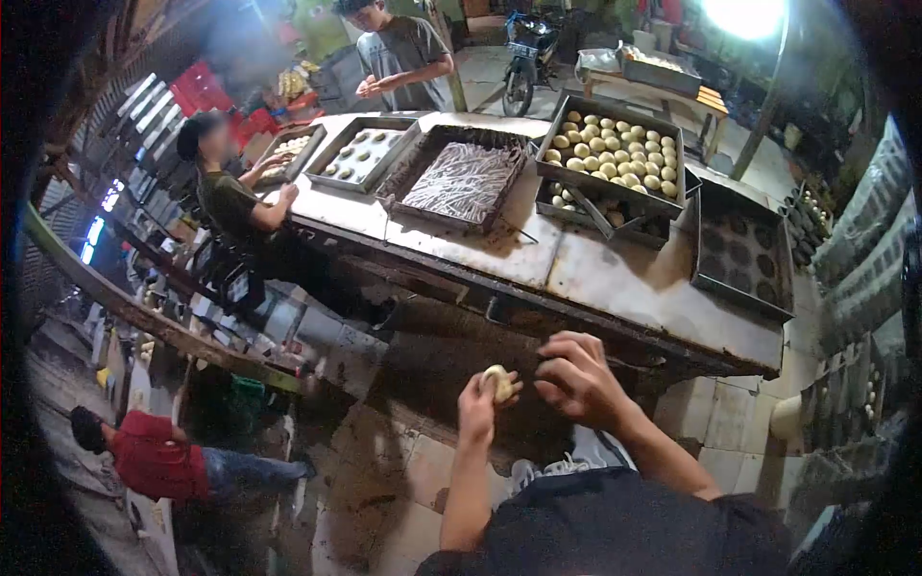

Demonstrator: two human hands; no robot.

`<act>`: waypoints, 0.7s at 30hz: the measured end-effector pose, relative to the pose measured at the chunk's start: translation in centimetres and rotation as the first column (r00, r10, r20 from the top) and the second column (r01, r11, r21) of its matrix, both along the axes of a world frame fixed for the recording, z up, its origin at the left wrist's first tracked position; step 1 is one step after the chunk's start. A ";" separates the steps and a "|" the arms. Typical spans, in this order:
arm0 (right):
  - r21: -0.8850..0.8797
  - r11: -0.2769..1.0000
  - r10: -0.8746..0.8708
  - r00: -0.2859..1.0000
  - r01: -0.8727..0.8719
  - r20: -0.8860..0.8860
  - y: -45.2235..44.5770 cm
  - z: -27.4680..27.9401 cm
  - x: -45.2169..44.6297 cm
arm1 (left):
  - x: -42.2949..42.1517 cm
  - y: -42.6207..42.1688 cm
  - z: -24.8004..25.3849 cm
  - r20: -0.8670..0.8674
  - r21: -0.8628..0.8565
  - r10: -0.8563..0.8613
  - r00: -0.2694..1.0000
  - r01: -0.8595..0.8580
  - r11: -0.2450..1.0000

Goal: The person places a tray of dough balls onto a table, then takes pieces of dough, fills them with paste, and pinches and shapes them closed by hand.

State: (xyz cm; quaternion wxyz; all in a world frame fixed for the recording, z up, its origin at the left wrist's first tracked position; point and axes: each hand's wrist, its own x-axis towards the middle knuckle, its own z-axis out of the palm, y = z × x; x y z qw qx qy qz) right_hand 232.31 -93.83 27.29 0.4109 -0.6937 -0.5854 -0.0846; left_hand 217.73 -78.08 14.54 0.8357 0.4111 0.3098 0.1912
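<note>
My left hand [477,411] is closed on a pale dough ball [498,381], with the fingers wrapped about its side. Just to the right, my right hand [579,376] is raised with bent fingers spread apart, and nothing shows in it. Both hands are in front of the near edge of the long table [615,307]. Beyond them on the table, a deep metal tray [663,197] full of round dough balls [615,154] rests on another tray. A dark square tray [741,252] with round marks on its bottom lies at the table's right end.
A tray of whitish strips [466,182] stands mid-table, beside a tray of spaced dough pieces [360,156]. One person [230,192] works at the table's left side, another [403,62] stands behind it. A person in red [158,456] is at lower left. A motorbike [528,58] stands behind.
</note>
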 end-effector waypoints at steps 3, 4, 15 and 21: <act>0.057 0.997 -0.057 0.998 0.054 0.037 6.7 -3.9 2.0 | 6.4 0.5 -2.2 0.015 0.188 -0.071 0.997 0.067 0.980; 0.057 0.992 -0.115 0.993 0.113 0.023 9.1 -6.8 3.2 | 7.9 0.7 -2.8 0.039 0.160 -0.118 0.992 0.111 0.981; -0.172 0.849 -0.526 0.831 0.500 -0.179 25.6 -17.1 20.5 | 4.1 17.0 1.0 -0.159 -0.048 0.216 0.963 -0.226 0.973; -0.334 0.886 -0.450 0.774 0.323 -0.445 28.5 -20.3 28.1 | 5.4 22.3 3.7 -0.175 0.010 0.339 0.924 -0.343 0.939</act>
